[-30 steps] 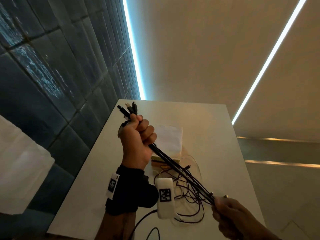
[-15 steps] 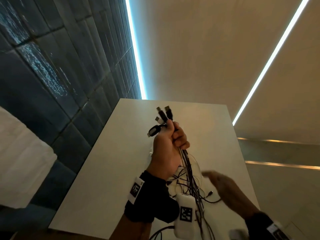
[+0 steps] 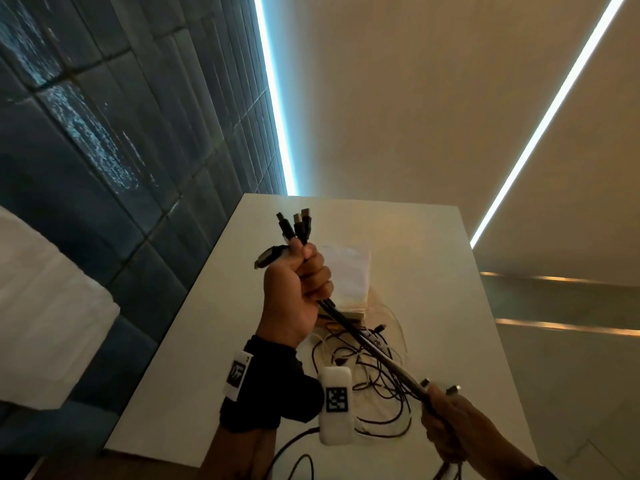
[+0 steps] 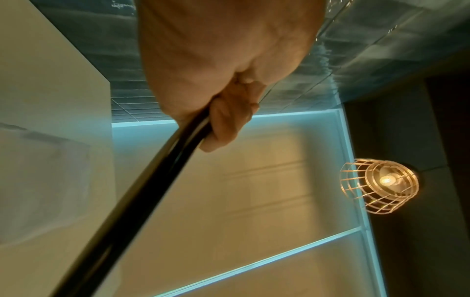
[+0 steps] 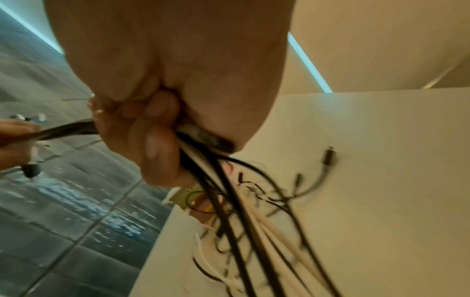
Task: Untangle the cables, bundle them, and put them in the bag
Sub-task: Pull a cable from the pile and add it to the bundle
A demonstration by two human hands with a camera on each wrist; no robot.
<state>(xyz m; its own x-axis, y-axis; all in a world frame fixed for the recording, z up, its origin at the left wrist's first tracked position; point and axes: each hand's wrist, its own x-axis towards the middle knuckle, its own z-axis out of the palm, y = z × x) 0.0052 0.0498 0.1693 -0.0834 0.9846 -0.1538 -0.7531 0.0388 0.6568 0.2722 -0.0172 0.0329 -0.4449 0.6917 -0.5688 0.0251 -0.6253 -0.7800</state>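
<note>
My left hand [image 3: 298, 282] is raised above the table and grips a bundle of black cables [image 3: 367, 344] near their plugs [image 3: 294, 225], which stick up out of the fist. The bundle runs taut down and right to my right hand [image 3: 446, 424], which grips its lower part. In the left wrist view the cables [image 4: 142, 197] leave the curled fingers [image 4: 229, 120]. In the right wrist view the fingers [image 5: 152, 140] hold black and white cables [image 5: 229, 211] that trail down. A loose tangle of cables [image 3: 377, 386] lies on the table. A pale flat bag [image 3: 346, 275] lies behind the hands.
The white table [image 3: 433, 271] stands against a dark tiled wall [image 3: 104, 150] on the left. Its near edge is just below my forearms, its right edge beside my right hand. A caged lamp [image 4: 379, 186] hangs overhead.
My right hand, which was free and moving half a second ago, now grips the lower part of the bundle and the cables are pulled taut again. My left hand tilted the plugs leftward.
</note>
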